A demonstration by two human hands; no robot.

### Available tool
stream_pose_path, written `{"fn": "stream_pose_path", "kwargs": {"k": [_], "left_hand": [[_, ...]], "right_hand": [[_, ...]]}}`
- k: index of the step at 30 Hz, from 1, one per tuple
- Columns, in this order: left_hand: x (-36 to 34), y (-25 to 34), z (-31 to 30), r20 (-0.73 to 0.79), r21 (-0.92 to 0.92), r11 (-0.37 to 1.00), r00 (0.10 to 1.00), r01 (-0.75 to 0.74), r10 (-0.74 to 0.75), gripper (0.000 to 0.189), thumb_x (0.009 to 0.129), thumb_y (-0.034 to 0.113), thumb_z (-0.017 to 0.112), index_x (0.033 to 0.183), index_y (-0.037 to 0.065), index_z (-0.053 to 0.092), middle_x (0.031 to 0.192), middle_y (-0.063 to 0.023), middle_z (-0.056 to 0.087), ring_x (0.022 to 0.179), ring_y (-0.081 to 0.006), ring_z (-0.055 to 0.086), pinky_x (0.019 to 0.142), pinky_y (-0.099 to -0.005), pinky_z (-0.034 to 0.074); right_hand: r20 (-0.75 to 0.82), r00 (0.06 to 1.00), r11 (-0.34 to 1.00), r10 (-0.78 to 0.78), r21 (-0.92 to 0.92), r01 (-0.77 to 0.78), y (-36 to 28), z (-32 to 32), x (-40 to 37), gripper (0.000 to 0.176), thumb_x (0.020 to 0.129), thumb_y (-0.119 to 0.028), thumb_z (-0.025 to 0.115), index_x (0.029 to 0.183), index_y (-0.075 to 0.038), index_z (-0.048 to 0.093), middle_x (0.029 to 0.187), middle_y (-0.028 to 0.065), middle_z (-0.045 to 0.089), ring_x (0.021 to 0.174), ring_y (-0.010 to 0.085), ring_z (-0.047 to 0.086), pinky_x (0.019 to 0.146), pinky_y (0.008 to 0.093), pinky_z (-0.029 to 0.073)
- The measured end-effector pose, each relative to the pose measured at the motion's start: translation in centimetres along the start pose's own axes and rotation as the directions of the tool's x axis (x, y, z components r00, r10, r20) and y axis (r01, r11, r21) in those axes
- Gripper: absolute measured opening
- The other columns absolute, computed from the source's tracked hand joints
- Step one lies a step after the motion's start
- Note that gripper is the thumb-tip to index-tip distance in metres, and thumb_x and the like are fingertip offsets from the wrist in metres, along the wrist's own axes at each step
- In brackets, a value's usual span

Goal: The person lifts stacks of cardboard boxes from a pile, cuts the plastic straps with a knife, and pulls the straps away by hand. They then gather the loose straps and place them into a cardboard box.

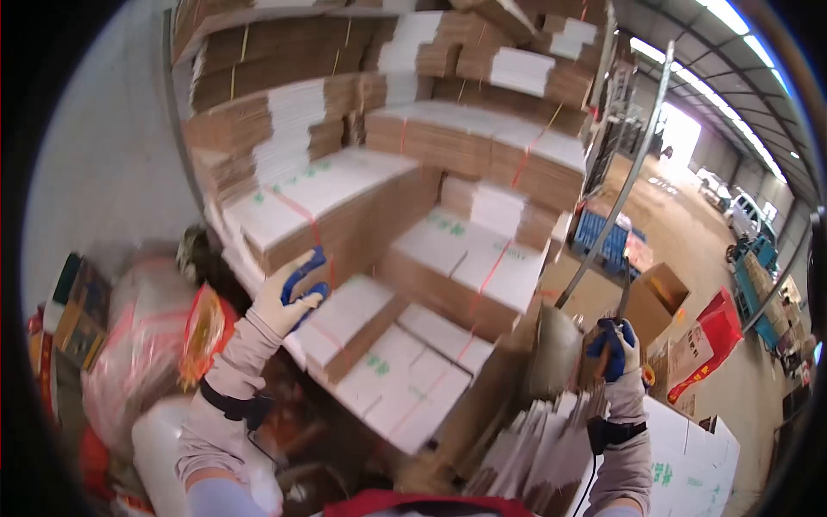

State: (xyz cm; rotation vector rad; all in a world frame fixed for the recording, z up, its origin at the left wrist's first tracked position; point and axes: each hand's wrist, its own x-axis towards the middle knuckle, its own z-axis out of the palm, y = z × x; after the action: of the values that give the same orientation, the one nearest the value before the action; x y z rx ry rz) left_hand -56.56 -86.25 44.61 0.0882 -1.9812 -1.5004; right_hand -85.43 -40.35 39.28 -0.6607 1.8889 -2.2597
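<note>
My left hand, in a white and blue glove, reaches to the near edge of a stack of flattened cardboard boxes. Its thumb and fingers are spread apart, with nothing between them. A red strap runs over that stack just above the fingertips. Lower white-topped cardboard bundles lie just right of this hand. Out to the right, my right hand, gloved the same way, is closed round a thin dark tool that points upward. Its exact kind I cannot tell.
Tall strapped cardboard stacks rise ahead. A metal pole leans at right, near an open carton and a red and white bag. Upright folded cardboard stands below my right arm. Plastic-wrapped goods sit at left.
</note>
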Motion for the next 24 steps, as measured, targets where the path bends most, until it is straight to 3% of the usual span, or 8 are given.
{"fn": "stream_pose_path", "kwargs": {"k": [2,4,7,9,12,16,20,24], "left_hand": [[7.4,-0.3,-4.1,0.032,0.148,0.982,0.993,-0.117,0.113,0.056,0.083,0.01,0.06,0.133,-0.001,0.036,0.122,-0.0096,0.051,0.111,-0.0176,0.049,0.095,-0.0306,0.04],[15.8,-3.1,-7.1,0.002,-0.137,0.987,0.996,-0.084,0.085,0.057,0.084,0.019,0.064,0.131,-0.001,0.039,0.117,-0.009,0.054,0.105,-0.0143,0.051,0.091,-0.0269,0.04],[26.9,-5.9,-9.7,-0.175,-0.197,0.951,0.946,0.238,-0.274,0.047,0.083,0.035,0.063,0.125,0.016,0.051,0.104,0.0026,0.059,0.084,-0.0088,0.053,0.07,-0.0246,0.042],[35.2,-10.9,-12.9,-0.039,-0.274,0.935,0.969,0.225,-0.245,0.047,0.086,0.037,0.058,0.126,0.016,0.048,0.111,-0.002,0.057,0.095,-0.015,0.052,0.079,-0.0307,0.041],[44.1,-18.2,-12.8,0.028,-0.332,0.916,0.973,0.226,-0.23,0.048,0.088,0.039,0.054,0.129,0.015,0.045,0.117,-0.0065,0.055,0.104,-0.0204,0.052,0.087,-0.0362,0.04],[50.8,-21.3,-8.1,-0.302,-0.305,0.935,0.912,0.184,-0.278,0.056,0.085,0.042,0.058,0.129,0.011,0.043,0.11,-0.0058,0.056,0.098,-0.0177,0.052,0.082,-0.034,0.041],[55.5,-25.1,-4.6,-0.514,-0.333,0.939,0.819,0.084,-0.255,0.065,0.081,0.044,0.062,0.13,0.007,0.041,0.103,-0.0051,0.057,0.091,-0.0149,0.053,0.078,-0.0318,0.042],[57.3,-27.0,-4.8,-0.585,-0.228,0.965,0.774,0.129,-0.242,0.068,0.072,0.048,0.07,0.116,-0.001,0.054,0.102,-0.006,0.059,0.089,-0.0163,0.054,0.079,-0.0289,0.042]], "right_hand": [[-0.177,0.983,0.976,-0.057,0.195,0.092,0.8,3.8,5.9,0.021,0.087,-0.023,0.057,0.096,-0.004,0.055,0.07,0.0063,0.056,0.06,0.0155,0.056,0.054,0.0257,0.045],[-0.281,0.938,0.974,-0.202,0.042,0.222,-2.1,8.5,10.4,0.021,0.087,-0.022,0.06,0.098,-0.006,0.055,0.079,0.002,0.055,0.067,0.0111,0.053,0.056,0.0226,0.042],[-0.322,0.903,0.956,-0.284,-0.029,0.291,-4.5,12.5,17.7,0.023,0.086,-0.021,0.06,0.101,-0.005,0.054,0.084,-0.0024,0.052,0.071,0.0062,0.047,0.057,0.0207,0.038],[-0.384,0.853,0.935,-0.353,-0.111,0.337,-2.3,11.3,25.8,0.022,0.087,-0.02,0.06,0.102,-0.005,0.054,0.084,-0.0031,0.052,0.07,0.0055,0.046,0.057,0.0204,0.037],[-0.521,0.562,0.755,-0.643,-0.554,0.35,2.4,5.4,36.6,0.022,0.087,-0.02,0.059,0.102,-0.005,0.053,0.085,-0.0032,0.053,0.072,0.0055,0.046,0.059,0.0204,0.038],[-0.572,0.72,0.882,-0.394,-0.013,0.472,4.3,4.4,39.3,0.017,0.087,-0.017,0.059,0.099,-0.008,0.054,0.087,-0.0004,0.055,0.073,0.0064,0.049,0.063,0.0212,0.041],[-0.544,0.696,0.841,-0.468,-0.03,0.541,5.7,3.2,40.1,0.014,0.087,-0.014,0.058,0.099,-0.008,0.054,0.067,-0.0046,0.05,0.051,0.005,0.043,0.044,0.0195,0.034],[-0.379,0.848,0.919,-0.371,-0.019,0.394,7.4,1.6,41.0,0.019,0.085,-0.014,0.061,0.101,-0.007,0.057,0.082,-0.0017,0.058,0.066,0.009,0.053,0.06,0.0207,0.043]]}}
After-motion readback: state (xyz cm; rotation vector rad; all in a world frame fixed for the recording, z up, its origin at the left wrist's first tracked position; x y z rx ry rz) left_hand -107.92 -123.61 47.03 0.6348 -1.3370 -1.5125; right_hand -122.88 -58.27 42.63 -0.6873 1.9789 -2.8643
